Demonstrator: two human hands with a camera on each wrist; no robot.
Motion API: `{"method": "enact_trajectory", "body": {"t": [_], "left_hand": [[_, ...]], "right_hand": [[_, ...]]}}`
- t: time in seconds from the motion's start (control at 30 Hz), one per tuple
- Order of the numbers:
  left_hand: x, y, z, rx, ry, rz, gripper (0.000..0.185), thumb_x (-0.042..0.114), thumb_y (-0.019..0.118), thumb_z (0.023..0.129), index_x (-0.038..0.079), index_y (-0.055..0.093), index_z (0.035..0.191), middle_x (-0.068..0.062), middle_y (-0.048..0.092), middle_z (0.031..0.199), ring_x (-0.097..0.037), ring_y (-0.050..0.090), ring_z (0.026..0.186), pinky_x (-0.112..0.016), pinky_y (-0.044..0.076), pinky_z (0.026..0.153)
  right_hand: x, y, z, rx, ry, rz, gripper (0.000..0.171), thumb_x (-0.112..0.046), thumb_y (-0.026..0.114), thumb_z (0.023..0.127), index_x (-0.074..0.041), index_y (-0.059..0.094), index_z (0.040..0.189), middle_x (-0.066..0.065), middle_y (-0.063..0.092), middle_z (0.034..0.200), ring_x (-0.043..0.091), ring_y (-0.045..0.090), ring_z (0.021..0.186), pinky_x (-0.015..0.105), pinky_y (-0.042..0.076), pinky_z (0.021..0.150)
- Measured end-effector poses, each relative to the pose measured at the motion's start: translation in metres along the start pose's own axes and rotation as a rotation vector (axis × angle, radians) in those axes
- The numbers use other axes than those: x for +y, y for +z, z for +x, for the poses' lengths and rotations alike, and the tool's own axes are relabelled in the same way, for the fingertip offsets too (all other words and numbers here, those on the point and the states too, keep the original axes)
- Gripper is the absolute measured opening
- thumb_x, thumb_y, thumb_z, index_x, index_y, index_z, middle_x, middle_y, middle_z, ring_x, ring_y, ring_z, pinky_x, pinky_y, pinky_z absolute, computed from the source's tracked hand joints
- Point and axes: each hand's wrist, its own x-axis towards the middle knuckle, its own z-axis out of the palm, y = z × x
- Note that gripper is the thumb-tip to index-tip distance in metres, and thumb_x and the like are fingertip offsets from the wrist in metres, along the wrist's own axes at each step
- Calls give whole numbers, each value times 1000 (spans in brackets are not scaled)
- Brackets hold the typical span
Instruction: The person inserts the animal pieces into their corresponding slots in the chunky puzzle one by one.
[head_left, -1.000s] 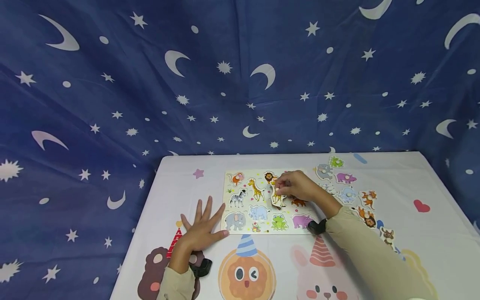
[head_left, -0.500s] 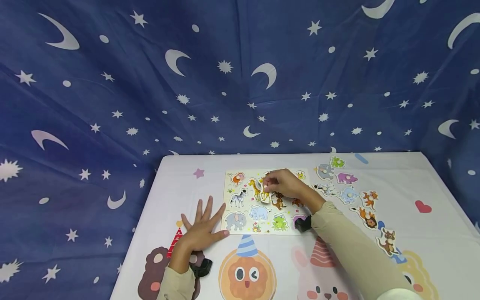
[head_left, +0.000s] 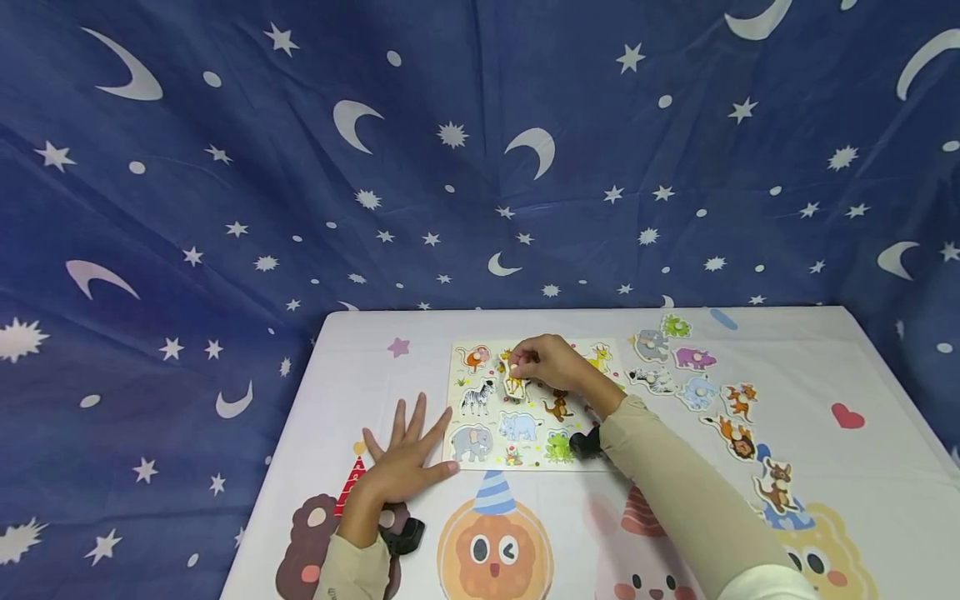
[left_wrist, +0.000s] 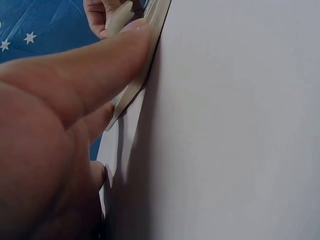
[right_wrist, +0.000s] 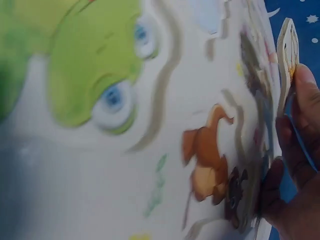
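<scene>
Left hand (head_left: 405, 467): my fingers are spread apart and grip nothing; the hand lies on the surface (head_left: 892, 475) at the puzzle board's eight o'clock, forefinger and thumb reaching its edge. Puzzle board (head_left: 498, 461): flat, with animal prints, a monkey near ten o'clock and a frog near five. Giraffe piece (head_left: 514, 386): over the board at about eleven o'clock from its middle, tilted up; I cannot tell whether its lower edge touches. Right hand (head_left: 551, 360): thumb and fingers pinch the giraffe piece, coming in from four o'clock. Obstruction: this hand, its black wrist device (head_left: 587, 443) and beige sleeve (head_left: 675, 492) cover part of the board between one and four o'clock. Loose pieces, all right of the board: zebra (head_left: 652, 381) just beside it at two to three o'clock, grey elephant (head_left: 651, 344) and frog piece (head_left: 676, 326) nearer two, purple hippo (head_left: 694, 358), blue elephant (head_left: 697, 392), then lion (head_left: 738, 442) and kangaroo (head_left: 776, 486) towards four.
</scene>
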Motion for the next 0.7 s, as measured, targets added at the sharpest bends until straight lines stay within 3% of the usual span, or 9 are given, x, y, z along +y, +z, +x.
{"method": "enact_trajectory", "body": {"t": [0.2, 0.4, 0.7], "left_hand": [[0, 0, 0, -7, -1, 7, 86, 66, 61, 92, 40, 19, 162, -4, -14, 173, -40, -22, 156, -83, -23, 103], [-1, 0, 0, -5, -1, -6, 85, 64, 62, 92, 40, 20, 162, -4, -14, 173, -40, -22, 156, -82, -24, 102], [-1, 1, 1, -3, 2, -2, 85, 65, 61, 92, 40, 20, 162, -4, -14, 173, -40, -23, 156, -82, -23, 103]], "right_hand": [[7, -2, 0, -10, 56, -1, 8, -24, 76, 93, -18, 75, 98, -2, 67, 85, 14, 56, 72, 30, 48, 68], [12, -8, -1, 6, 106, 87, 10, -19, 77, 92, -14, 76, 101, 0, 67, 85, 15, 56, 74, 30, 49, 70], [11, -10, -3, -10, 96, 131, 12, -18, 77, 92, -10, 75, 101, 2, 65, 83, 16, 54, 72, 30, 48, 69]]}}
